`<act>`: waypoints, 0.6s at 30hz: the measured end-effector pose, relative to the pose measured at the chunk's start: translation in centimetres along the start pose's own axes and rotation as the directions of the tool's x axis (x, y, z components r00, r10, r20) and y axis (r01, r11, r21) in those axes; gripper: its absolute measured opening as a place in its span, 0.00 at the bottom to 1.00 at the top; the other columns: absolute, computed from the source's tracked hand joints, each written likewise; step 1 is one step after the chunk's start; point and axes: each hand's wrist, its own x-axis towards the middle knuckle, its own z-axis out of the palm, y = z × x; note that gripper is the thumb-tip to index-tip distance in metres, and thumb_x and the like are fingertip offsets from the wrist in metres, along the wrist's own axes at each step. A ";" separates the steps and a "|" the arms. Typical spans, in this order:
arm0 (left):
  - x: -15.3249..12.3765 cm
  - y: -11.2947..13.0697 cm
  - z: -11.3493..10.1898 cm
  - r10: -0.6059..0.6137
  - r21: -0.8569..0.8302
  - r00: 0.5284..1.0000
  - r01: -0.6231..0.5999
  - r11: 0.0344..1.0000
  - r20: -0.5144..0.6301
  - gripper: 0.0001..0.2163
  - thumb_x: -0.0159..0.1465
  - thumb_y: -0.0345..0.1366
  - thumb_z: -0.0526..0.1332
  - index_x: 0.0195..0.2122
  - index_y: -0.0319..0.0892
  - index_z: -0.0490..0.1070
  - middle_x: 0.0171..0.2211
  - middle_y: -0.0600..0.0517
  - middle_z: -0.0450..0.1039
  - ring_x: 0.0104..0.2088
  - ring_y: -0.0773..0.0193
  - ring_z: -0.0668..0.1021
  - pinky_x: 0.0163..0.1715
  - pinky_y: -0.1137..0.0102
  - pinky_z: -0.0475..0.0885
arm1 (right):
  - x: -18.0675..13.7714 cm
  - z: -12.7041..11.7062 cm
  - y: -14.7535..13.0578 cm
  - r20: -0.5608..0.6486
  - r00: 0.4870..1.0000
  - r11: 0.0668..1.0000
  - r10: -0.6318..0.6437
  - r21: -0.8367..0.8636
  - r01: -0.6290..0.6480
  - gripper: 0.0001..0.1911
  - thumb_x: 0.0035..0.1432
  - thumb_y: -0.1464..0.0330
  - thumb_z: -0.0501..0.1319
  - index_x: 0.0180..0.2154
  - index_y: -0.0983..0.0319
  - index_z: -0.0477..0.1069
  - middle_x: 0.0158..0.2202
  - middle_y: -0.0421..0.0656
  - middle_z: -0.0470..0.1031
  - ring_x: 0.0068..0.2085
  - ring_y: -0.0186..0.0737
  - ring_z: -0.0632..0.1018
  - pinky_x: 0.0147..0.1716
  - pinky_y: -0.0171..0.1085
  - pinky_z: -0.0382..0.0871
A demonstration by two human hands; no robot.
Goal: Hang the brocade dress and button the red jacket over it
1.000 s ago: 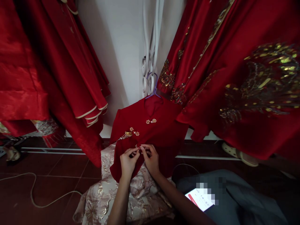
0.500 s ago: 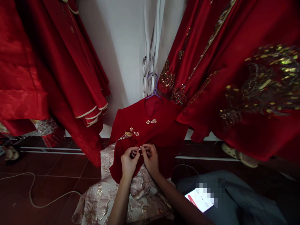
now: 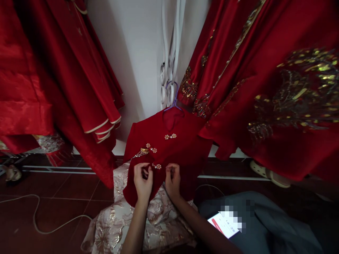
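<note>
In front of me a red short jacket (image 3: 190,148) hangs on a purple hanger (image 3: 174,100). A pearl flower clasp (image 3: 170,136) sits near its neck, and a second clasp with a gold tassel (image 3: 144,151) lower down to the left. A lower pearl flower clasp (image 3: 156,166) shows between my hands. My left hand (image 3: 143,180) is at the jacket's lower left, fingers curled toward the thumb. To the right of the lower clasp, my right hand (image 3: 173,180) is closed in a pinch against the cloth. What either hand's fingertips hold is hidden.
Pale floral brocade cloth (image 3: 111,229) lies below the jacket. Red garments (image 3: 87,88) hang left, and sequined red ones (image 3: 286,148) right. A lit phone (image 3: 224,225) rests on dark grey cloth. A cable (image 3: 39,218) and clogs (image 3: 267,173) lie on the floor.
My hands were together at the lower clasp. They have let it go and moved apart, left and right, so the clasp now shows between them.
</note>
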 end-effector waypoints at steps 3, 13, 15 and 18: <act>0.0 -0.3 0.2 0.054 0.169 0.965 -0.100 0.981 0.255 0.08 0.58 0.37 0.59 0.38 0.44 0.73 0.36 0.49 0.72 0.37 0.60 0.73 0.39 0.66 0.68 | 0.2 0.1 -0.1 0.173 0.980 0.995 0.097 -0.036 -0.092 0.10 0.59 0.67 0.52 0.43 0.60 0.63 0.30 0.41 0.71 0.31 0.36 0.73 0.32 0.35 0.66; 0.0 -0.5 0.1 0.057 0.197 0.963 -0.112 0.974 0.265 0.08 0.60 0.40 0.58 0.35 0.45 0.73 0.34 0.50 0.74 0.37 0.60 0.74 0.38 0.66 0.68 | 0.5 0.0 -0.3 0.138 0.988 0.996 0.068 -0.070 -0.059 0.10 0.59 0.66 0.52 0.40 0.61 0.68 0.34 0.43 0.74 0.31 0.36 0.73 0.31 0.34 0.66; 0.0 -0.4 0.1 0.054 0.204 0.967 -0.107 0.973 0.248 0.08 0.60 0.41 0.59 0.35 0.44 0.73 0.33 0.50 0.74 0.35 0.61 0.74 0.37 0.68 0.68 | 0.5 0.0 -0.3 0.142 0.987 0.995 0.080 -0.065 -0.071 0.09 0.59 0.66 0.52 0.39 0.61 0.68 0.33 0.43 0.75 0.31 0.36 0.74 0.30 0.33 0.66; -0.1 -0.4 0.1 0.027 0.201 0.974 -0.073 0.977 0.224 0.09 0.59 0.42 0.59 0.35 0.44 0.72 0.31 0.51 0.74 0.32 0.63 0.73 0.34 0.69 0.68 | 0.6 0.0 -0.4 0.147 0.986 0.995 0.083 -0.069 -0.074 0.09 0.59 0.65 0.53 0.37 0.61 0.69 0.32 0.42 0.75 0.30 0.36 0.74 0.30 0.33 0.66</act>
